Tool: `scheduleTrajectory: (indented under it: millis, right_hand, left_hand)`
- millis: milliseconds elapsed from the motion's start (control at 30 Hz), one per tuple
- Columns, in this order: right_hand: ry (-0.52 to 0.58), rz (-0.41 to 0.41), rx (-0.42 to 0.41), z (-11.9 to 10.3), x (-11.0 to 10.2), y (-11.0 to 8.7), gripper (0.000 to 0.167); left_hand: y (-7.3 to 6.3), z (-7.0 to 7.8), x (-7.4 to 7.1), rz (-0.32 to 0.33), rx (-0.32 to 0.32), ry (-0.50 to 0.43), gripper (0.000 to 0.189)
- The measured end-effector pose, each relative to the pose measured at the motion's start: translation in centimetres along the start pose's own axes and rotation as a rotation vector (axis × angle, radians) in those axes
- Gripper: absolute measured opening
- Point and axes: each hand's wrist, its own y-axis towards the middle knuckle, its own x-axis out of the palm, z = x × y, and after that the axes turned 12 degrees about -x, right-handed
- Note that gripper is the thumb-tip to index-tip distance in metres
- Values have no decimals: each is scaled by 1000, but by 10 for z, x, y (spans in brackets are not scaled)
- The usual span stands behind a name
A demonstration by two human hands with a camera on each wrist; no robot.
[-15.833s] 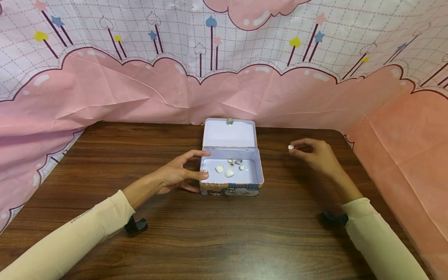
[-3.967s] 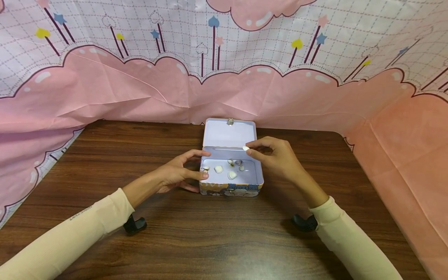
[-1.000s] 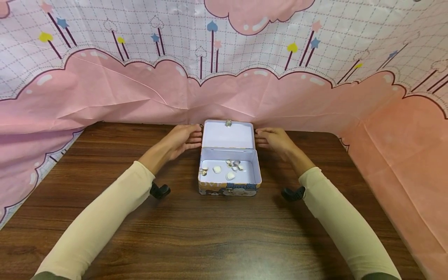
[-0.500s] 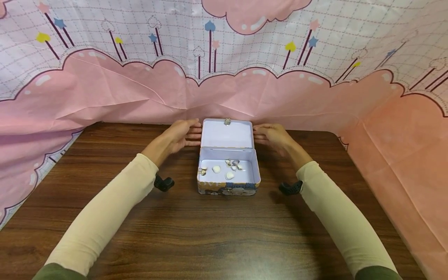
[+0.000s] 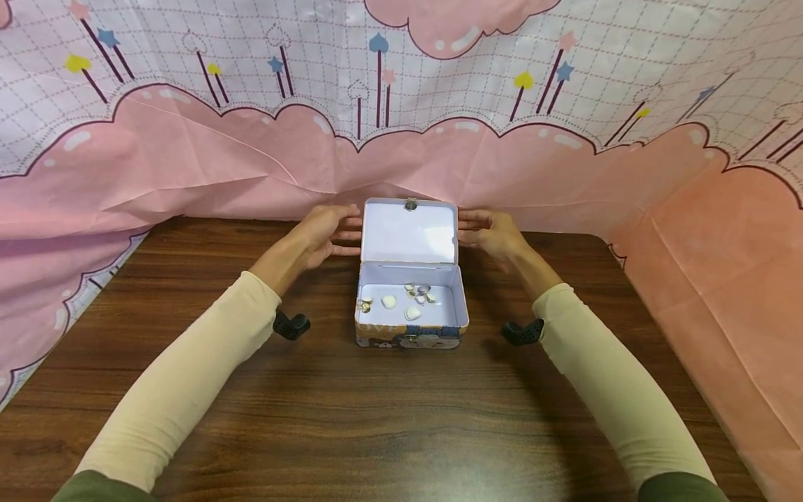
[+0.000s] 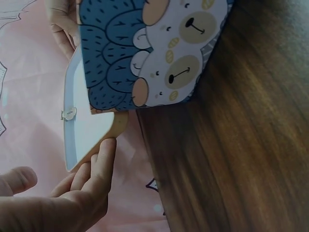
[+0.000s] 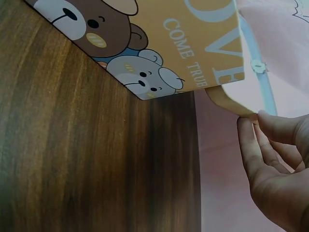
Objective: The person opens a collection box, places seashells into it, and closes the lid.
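A small hinged tin box (image 5: 410, 338) with printed bears stands on the table, its pale-lined lid (image 5: 408, 233) tilted up at the back. Several small seashells (image 5: 412, 313) lie on the box floor. My left hand (image 5: 323, 237) is at the lid's left side, fingers straight against its outer face and thumb held apart, as the left wrist view shows. At the right side, my right hand (image 5: 498, 240) touches the lid's edge with extended fingers, the thumb tip close to its corner (image 7: 253, 116) in the right wrist view. A metal clasp (image 5: 410, 204) sits at the lid's top edge.
The brown wooden table (image 5: 401, 418) extends in front of the box. Just behind the lid hangs a pink and white patterned cloth (image 5: 282, 153), which also runs along the right side. A black wrist strap piece (image 5: 291, 325) juts out below the left sleeve.
Earlier the left hand held the box's side and the right hand brought a white shell over it. Both hands then moved to the lid, which has since tilted up a little.
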Motion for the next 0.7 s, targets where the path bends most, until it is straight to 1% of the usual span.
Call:
scheduleTrajectory:
  millis: [133, 300, 500, 700]
  right_hand:
    - [-44, 11, -10, -6, -1, 0, 62]
    - [-93, 25, -72, -11, -1, 0, 56]
    - [-168, 28, -159, -16, 2, -5, 52]
    - [-215, 49, -211, -20, 6, -8, 49]
  left_hand:
    - [-1, 3, 2, 10, 29, 11, 59]
    - [-6, 5, 8, 40, 76, 30, 54]
    - [-10, 1, 10, 52, 127, 22, 53]
    - [-13, -5, 9, 85, 179, -13, 49]
